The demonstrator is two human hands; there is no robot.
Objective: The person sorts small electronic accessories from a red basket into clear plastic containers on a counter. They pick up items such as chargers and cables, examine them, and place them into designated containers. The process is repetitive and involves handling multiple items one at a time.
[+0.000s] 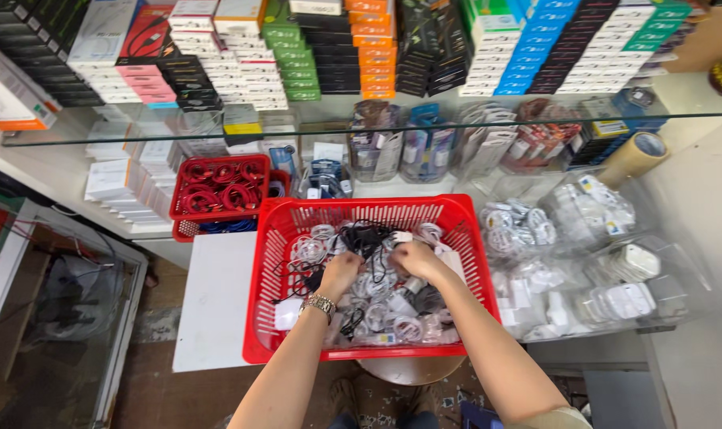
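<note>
A big red plastic basket [267,262] stands in front of me, filled with coiled white and black cables and white chargers [392,306]. Both hands are down inside it. My left hand [341,270], with a metal watch on the wrist, is closed among the black and white cables at the middle. My right hand [412,258] is closed on a bundle of white cable just right of it. The fingers of both hands are buried in the pile.
A smaller red basket of red coiled cables [220,187] sits behind left. Bagged white chargers and cables [591,238] lie to the right. A glass shelf [456,119] carries stacked boxes. A tape roll [635,155] is far right. A white board [214,302] lies left.
</note>
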